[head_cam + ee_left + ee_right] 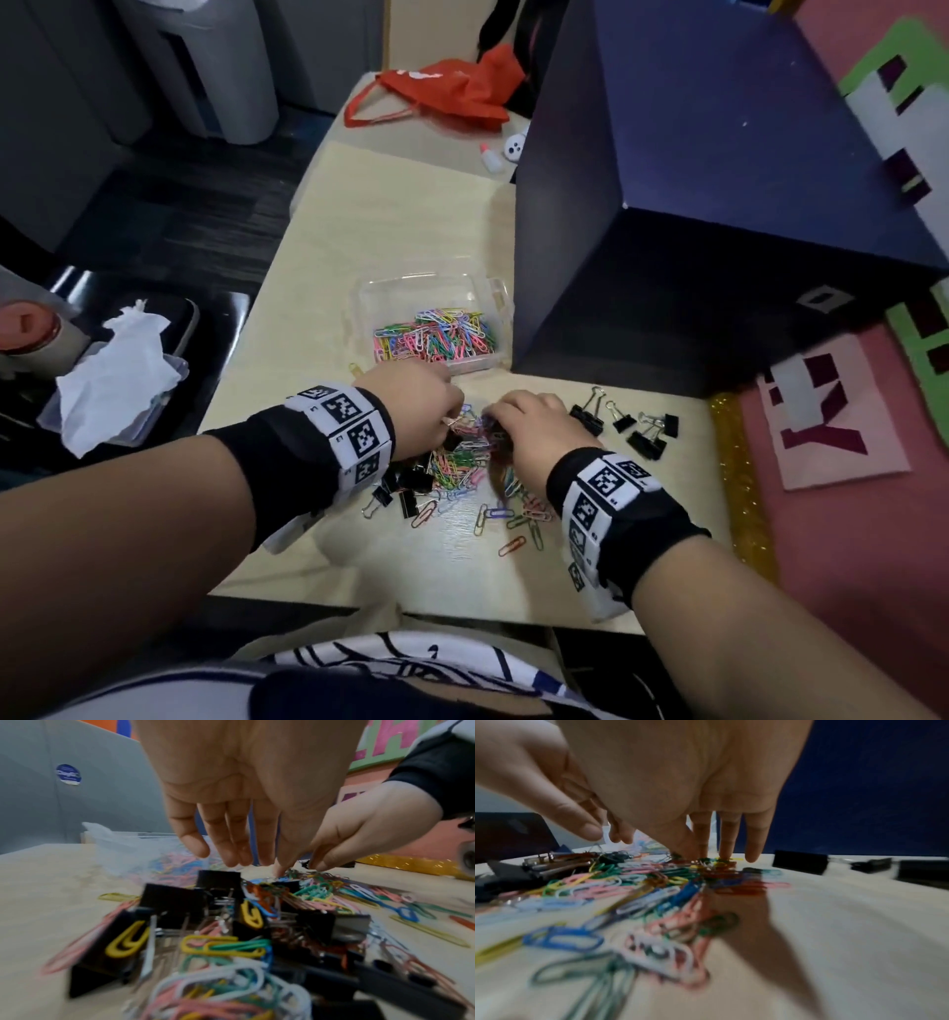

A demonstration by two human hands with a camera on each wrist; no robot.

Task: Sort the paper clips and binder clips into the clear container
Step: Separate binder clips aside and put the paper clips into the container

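A clear container [493,303], partly filled with coloured paper clips, stands on the table beyond my hands. In front of it lies a mixed pile of paper clips [462,460] and black binder clips [411,480]. My left hand [416,406] hovers over the pile's far left; its fingers [231,845] hang straight down and the thumb tip touches the clips. My right hand [534,426] is on the pile's right side, its straight fingers [727,837] standing with their tips on the paper clips [713,864]. Whether thumb and forefinger pinch a clip is hidden.
Several more black binder clips [642,426] lie apart at the right. A tall dark blue box [693,205] stands right behind the container. A red bag [452,92] lies at the table's far end. Tissue on a plastic box [118,370] sits to the left.
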